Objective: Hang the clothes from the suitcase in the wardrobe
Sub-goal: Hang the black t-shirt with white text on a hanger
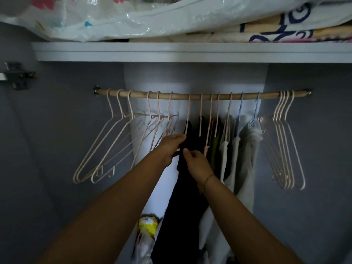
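Inside a wardrobe, the left hand (pixel 171 147) and right hand (pixel 198 164) both pinch a long black cloth garment (pixel 182 206). It hangs on a pale pink hanger (pixel 188 111) from the wooden rail (pixel 181 96). The garment looks soft, limp and light, best gripped at the shoulders.

Head view faces the wardrobe rail (pixel 200 96) closely, from slightly below.

Garment (pixel 182 206) btm cropped, yellow item (pixel 147 224) maybe toy

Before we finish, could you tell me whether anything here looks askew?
The empty pale pink wire hangers at the left of the wooden rail hang tilted and crossing. Left hand and right hand hold the black garment.
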Available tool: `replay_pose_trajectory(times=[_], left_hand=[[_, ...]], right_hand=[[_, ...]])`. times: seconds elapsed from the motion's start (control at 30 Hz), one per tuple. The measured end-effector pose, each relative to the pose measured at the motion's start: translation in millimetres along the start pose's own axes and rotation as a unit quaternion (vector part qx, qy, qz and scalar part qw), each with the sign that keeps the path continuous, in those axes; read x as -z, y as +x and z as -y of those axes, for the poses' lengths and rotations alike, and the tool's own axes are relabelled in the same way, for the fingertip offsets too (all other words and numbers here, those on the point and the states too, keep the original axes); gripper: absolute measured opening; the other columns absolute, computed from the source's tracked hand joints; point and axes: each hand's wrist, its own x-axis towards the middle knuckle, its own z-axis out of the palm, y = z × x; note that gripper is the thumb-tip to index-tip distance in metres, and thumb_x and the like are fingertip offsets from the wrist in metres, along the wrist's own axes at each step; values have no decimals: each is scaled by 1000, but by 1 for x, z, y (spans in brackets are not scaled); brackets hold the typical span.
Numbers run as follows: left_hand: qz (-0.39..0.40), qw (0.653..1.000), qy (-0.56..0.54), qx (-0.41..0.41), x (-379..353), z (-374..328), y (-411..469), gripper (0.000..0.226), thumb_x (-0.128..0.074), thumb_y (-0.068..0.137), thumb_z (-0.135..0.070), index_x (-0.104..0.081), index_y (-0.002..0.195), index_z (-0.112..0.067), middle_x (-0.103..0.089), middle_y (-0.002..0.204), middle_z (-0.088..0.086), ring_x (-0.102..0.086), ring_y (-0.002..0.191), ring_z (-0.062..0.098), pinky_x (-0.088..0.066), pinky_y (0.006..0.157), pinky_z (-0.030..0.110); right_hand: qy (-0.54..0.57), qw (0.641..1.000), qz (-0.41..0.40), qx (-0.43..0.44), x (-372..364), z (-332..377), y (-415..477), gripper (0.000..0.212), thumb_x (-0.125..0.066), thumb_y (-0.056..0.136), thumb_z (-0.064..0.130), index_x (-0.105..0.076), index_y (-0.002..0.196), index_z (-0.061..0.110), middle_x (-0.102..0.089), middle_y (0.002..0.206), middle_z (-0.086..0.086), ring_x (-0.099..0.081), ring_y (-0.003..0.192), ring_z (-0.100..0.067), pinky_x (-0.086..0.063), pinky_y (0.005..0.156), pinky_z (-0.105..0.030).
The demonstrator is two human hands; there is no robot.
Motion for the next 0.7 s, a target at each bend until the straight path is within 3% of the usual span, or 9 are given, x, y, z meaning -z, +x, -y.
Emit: replay_pose_trajectory(times=[0.17, 0.3, 0.4, 0.47, 0.6, 0.7], left_hand=[[-31, 999, 3, 13, 17, 20, -33, 35, -55, 94, -27, -59, 125, -10, -61, 122, 5, -55, 115, 19, -43, 98, 31], [-59, 998, -27, 15, 30, 38, -81, 28, -53, 95, -24, -61, 118, -9, -64, 114, 6, -61, 101, 19, -50, 86, 27], [-93, 995, -18, 6, 34, 58, -126, 18, -54, 95, -24, -65, 106, -15, -66, 103, 3, -63, 92, 16, -51, 80, 25], [-131, 991, 13, 2, 39, 78, -157, 21, -54, 95, -26, -65, 109, -15, -67, 103, 3, -64, 93, 16, -51, 81, 25], [-201, 978, 57, 25, 59, 118, -233, 24, -57, 94, -24, -64, 115, -15, -67, 110, 3, -63, 100, 16, -49, 85, 24], [-256, 965, 50, 41, 74, 144, -296, 19, -56, 93, -21, -62, 111, -22, -66, 102, -3, -62, 95, 12, -47, 79, 22]], right_hand=[[39, 996, -73, 21, 12, -7, -18, 23, -43, 98, 26, -58, 102, 8, -58, 99, -5, -55, 93, -20, -42, 84, -27], [98, 984, -90, 114, 8, -17, -52, 12, -53, 94, 17, -60, 103, 13, -60, 94, 6, -56, 88, -6, -42, 79, -16], [110, 984, -23, 140, -4, -31, -78, 7, -57, 91, 17, -60, 96, 22, -64, 93, 4, -61, 90, -14, -50, 82, -25], [115, 982, 53, 138, -15, -41, -96, 9, -60, 90, 18, -59, 98, 22, -64, 98, -3, -62, 94, -21, -51, 84, -31], [100, 961, 214, 141, -46, -66, -143, 22, -64, 87, 14, -54, 107, 20, -60, 96, -2, -59, 91, -11, -48, 78, -14], [96, 940, 307, 117, -69, -87, -181, 33, -70, 82, 13, -54, 109, 20, -56, 95, 3, -57, 90, -9, -47, 76, -14]])
